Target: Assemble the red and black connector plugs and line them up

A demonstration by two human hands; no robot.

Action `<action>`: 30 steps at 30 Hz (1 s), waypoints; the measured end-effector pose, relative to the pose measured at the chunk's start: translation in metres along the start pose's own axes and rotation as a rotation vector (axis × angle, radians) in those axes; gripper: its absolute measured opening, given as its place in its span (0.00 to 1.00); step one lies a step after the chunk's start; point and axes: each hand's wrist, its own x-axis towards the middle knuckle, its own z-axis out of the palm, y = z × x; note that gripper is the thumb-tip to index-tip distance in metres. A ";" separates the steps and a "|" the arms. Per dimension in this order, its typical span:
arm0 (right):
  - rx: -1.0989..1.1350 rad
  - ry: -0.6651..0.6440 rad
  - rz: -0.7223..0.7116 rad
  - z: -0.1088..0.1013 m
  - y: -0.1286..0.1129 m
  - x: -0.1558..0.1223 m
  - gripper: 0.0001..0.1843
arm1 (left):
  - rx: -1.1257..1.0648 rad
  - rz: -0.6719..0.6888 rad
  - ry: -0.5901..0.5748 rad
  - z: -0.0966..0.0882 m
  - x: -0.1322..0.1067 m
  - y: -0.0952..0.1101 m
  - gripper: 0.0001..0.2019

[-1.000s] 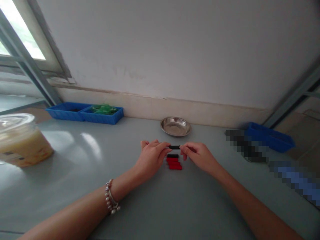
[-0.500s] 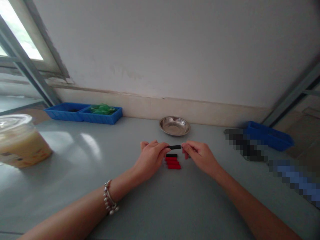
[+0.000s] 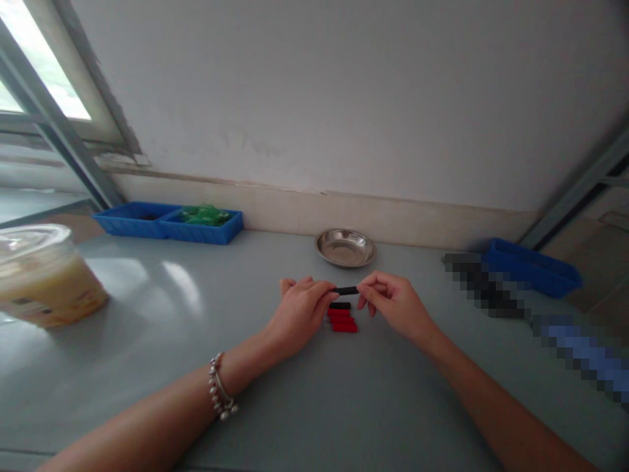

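A short black stick (image 3: 345, 290) is held level just above the grey table (image 3: 314, 406). My left hand (image 3: 299, 311) pinches its left end and my right hand (image 3: 393, 306) pinches its right end, both with curled fingers. Right below it, on the table, lies a small row of pieces: one black piece (image 3: 340, 305) at the back and red pieces (image 3: 343, 321) in front of it. A beaded bracelet (image 3: 221, 396) is on my left wrist.
A round metal dish (image 3: 345, 248) sits behind the hands by the wall. Blue trays (image 3: 167, 223), one with green parts, stand at the back left. A plastic cup with a pale drink (image 3: 46, 275) is at far left. Another blue tray (image 3: 535, 269) is at right.
Both hands stay pinched on the black stick, which has tilted very slightly, its right end a bit higher. The pieces on the table have not moved.
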 end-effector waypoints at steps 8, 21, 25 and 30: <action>-0.010 0.032 -0.092 -0.012 -0.008 0.000 0.06 | -0.122 -0.063 -0.049 -0.007 0.002 0.007 0.16; -0.386 0.225 -0.172 -0.039 -0.007 0.001 0.07 | -0.359 -0.217 -0.043 -0.015 0.009 -0.004 0.25; -0.783 0.156 0.044 -0.060 0.014 0.010 0.07 | -0.009 -0.139 -0.028 -0.005 0.008 -0.012 0.17; -0.898 0.059 0.168 -0.066 0.037 0.014 0.07 | 0.019 -0.157 -0.059 0.009 0.008 -0.025 0.13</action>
